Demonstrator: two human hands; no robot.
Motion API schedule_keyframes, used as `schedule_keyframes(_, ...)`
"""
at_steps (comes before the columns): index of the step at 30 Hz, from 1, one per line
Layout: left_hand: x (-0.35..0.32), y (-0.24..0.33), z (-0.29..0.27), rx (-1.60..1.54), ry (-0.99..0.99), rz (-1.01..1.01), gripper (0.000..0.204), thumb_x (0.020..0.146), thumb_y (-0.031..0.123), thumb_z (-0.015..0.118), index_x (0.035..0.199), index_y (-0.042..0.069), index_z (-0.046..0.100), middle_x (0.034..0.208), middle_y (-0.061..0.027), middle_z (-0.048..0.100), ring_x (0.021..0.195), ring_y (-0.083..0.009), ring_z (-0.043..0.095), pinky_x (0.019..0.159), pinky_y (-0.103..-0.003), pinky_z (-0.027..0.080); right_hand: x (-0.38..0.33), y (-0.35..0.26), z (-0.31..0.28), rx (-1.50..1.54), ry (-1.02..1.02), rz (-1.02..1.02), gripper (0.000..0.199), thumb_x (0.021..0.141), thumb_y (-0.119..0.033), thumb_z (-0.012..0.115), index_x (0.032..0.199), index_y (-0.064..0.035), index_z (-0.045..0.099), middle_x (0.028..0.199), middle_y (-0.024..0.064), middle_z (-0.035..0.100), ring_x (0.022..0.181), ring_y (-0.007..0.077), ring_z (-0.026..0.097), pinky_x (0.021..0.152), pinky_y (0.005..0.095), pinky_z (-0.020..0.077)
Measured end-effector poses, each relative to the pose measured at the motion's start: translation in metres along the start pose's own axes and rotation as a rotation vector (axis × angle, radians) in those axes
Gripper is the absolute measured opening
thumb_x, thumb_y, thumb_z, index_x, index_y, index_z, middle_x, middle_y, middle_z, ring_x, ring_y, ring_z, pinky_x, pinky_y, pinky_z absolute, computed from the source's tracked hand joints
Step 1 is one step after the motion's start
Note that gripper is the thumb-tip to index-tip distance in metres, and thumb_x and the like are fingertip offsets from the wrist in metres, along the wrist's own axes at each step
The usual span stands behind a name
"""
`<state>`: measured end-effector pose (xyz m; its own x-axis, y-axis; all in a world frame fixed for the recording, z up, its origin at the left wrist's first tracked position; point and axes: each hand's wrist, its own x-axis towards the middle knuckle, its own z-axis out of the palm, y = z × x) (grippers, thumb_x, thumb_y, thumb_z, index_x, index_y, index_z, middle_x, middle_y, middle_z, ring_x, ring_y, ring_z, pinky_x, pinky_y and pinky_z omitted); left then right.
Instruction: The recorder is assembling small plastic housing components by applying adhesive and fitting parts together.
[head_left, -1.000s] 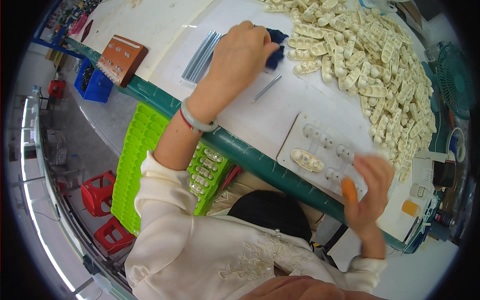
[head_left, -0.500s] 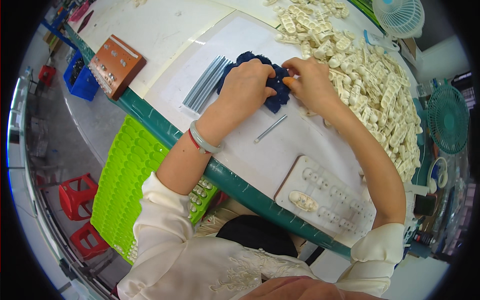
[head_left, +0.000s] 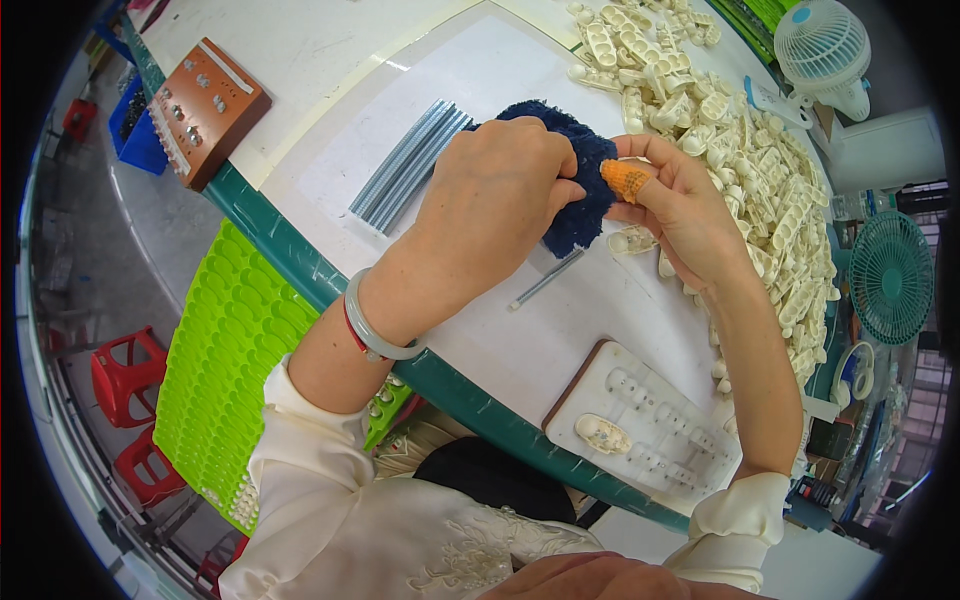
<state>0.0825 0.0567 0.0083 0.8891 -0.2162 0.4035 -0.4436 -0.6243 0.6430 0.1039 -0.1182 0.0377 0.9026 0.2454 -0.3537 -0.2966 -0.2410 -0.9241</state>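
Note:
A dark blue fuzzy cloth (head_left: 588, 150) is bunched up over the white work sheet. My left hand (head_left: 500, 195) is closed on it from the left, thumb and index finger pinching a fold. On the right side of the cloth, my right hand (head_left: 680, 205) holds its edge between thumb and fingers; an orange cover (head_left: 625, 180) sits on one digit. Just left of my left hand lies a row of thin silvery rods (head_left: 405, 165). A single rod (head_left: 545, 280) rests below the cloth, its upper end close to the cloth's lower edge.
Cream plastic pieces (head_left: 770, 220) are heaped at the right. Nearer stands a white fixture board (head_left: 640, 420) bearing one cream piece (head_left: 603, 434). An orange-brown block (head_left: 210, 110) sits at the far left edge. Below the green table edge (head_left: 290, 240) is a bright green tray (head_left: 215, 370).
The cloth has been lifted and turned nearer to me, between both hands. My right hand has rotated, its orange-covered digit now against the cloth. The view has shifted slightly.

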Motion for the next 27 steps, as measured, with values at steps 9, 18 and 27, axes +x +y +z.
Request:
schedule_keyframes(9, 0.002, -0.010, -0.008, 0.002, -0.035, -0.001, 0.009, 0.070, 0.008, 0.067, 0.075, 0.001, 0.065, 0.065, -0.0119, 0.062, 0.058, -0.0232, 0.060, 0.056, -0.029, 0.046, -0.002, 0.007, 0.000, 0.009, 0.072, -0.031, 0.025, 0.086, -0.006, 0.050, 0.109, 0.0017, 0.049, 0.093, 0.0073, 0.061, 0.078, 0.0106, 0.058, 0.069, 0.0231, 0.0506)
schedule_keyframes(18, -0.002, -0.019, -0.002, 0.063, -0.171, 0.023, 0.013, 0.065, 0.003, 0.068, 0.077, -0.001, 0.064, 0.071, -0.0128, 0.063, 0.065, -0.0268, 0.061, 0.062, -0.032, 0.048, -0.003, 0.013, 0.006, -0.050, 0.123, -0.041, 0.030, 0.086, -0.007, 0.048, 0.114, 0.0051, 0.046, 0.091, 0.0103, 0.061, 0.076, 0.0148, 0.061, 0.066, 0.0225, 0.0508)
schedule_keyframes(27, -0.005, -0.022, 0.005, 0.095, -0.132, 0.072, 0.013, 0.062, 0.001, 0.068, 0.074, -0.001, 0.063, 0.073, -0.0136, 0.062, 0.070, -0.0293, 0.060, 0.065, -0.036, 0.047, -0.011, 0.028, 0.011, -0.167, -0.012, -0.335, 0.052, 0.075, 0.009, 0.057, 0.123, 0.0011, 0.039, 0.091, 0.0107, 0.062, 0.079, 0.0149, 0.060, 0.074, 0.0259, 0.0501)
